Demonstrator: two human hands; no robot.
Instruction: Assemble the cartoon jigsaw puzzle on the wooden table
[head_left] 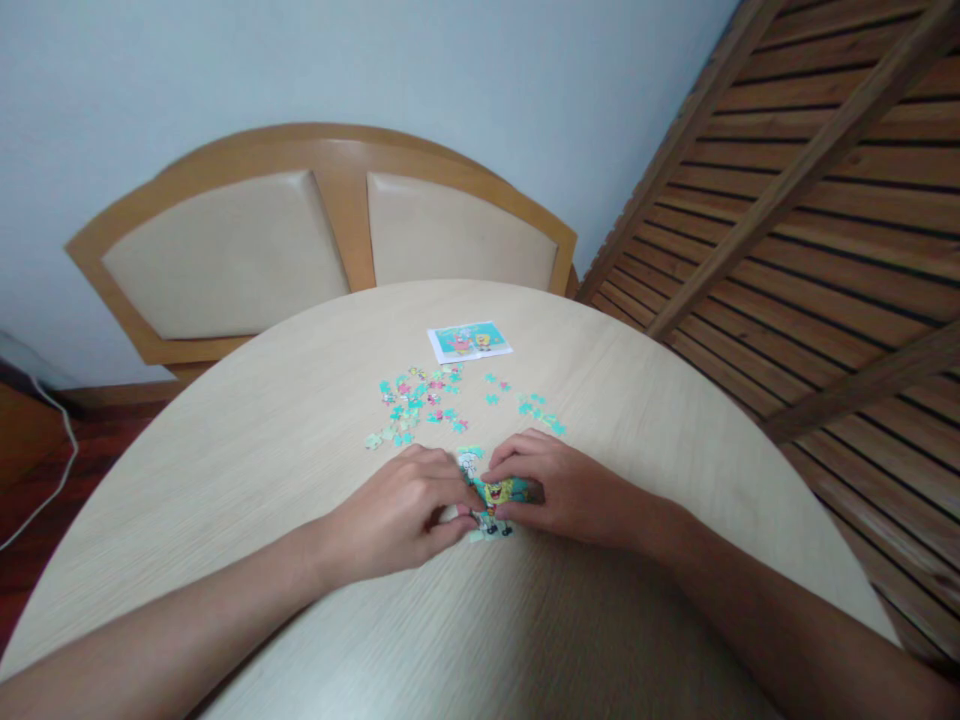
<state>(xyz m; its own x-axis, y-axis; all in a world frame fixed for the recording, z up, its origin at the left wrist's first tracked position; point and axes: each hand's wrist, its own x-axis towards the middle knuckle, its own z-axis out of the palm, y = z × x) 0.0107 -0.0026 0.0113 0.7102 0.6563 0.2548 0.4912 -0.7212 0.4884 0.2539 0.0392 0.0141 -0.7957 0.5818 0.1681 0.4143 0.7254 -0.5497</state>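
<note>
Head camera: the partly joined SpongeBob jigsaw section (498, 493) lies flat on the round wooden table (667, 590), between my two hands. From my left hand (405, 507) it sits at three o'clock, from my right hand (561, 487) at nine; neither is clearly nearer, though the right reaches farther over it. My left thumb and forefinger come close together at its nine o'clock edge; my right ones curl apart around the yellow face. Whether either hand grips it or merely rests there, I can't tell, since my fingers hide the edges. Its long axis seems to run roughly twelve to six, the figure's black shoes pointing to six, towards me. Loose jigsaw pieces (409, 408) spread between ten and eleven o'clock from it.
</note>
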